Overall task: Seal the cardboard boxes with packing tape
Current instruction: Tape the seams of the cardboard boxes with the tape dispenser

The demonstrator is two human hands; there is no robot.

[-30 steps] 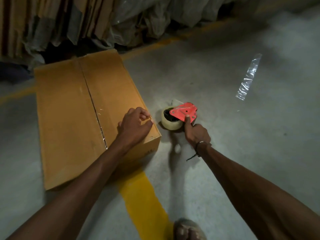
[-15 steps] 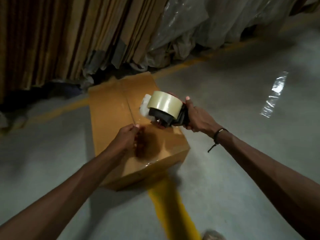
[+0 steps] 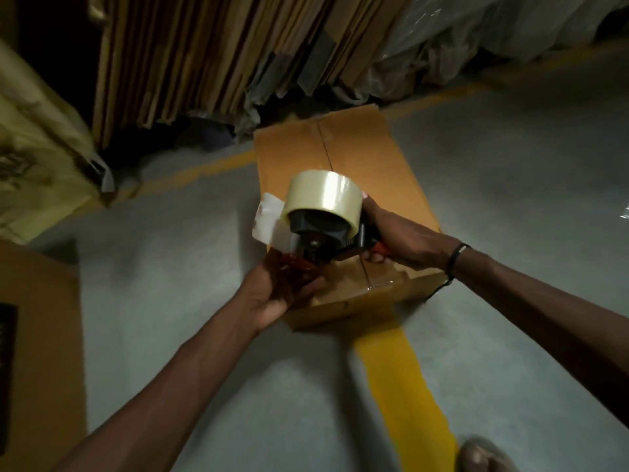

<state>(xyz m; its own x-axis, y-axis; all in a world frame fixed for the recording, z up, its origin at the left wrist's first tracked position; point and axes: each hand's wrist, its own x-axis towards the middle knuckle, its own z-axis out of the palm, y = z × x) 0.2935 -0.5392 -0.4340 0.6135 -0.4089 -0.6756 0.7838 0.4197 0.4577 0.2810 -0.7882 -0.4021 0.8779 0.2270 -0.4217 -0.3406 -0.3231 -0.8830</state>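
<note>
arms: bare, no sleeves | right wrist (image 3: 456,258): thin dark cord bracelet, loose end dangling | left hand (image 3: 272,294): nothing worn | foot (image 3: 483,454) at 5 o'clock: blurred, footwear unclear

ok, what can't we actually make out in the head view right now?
- Centre seam of the cardboard box: its near stretch is hidden behind the tape dispenser.
- Left hand: fingertips lost behind the dispenser's front end, dark and blurred, so the grip is unclear.
- Right hand: covers the dispenser's handle.
- Second box: cut off by the left edge.
- Foot: blurred, cut by the bottom edge.
</note>
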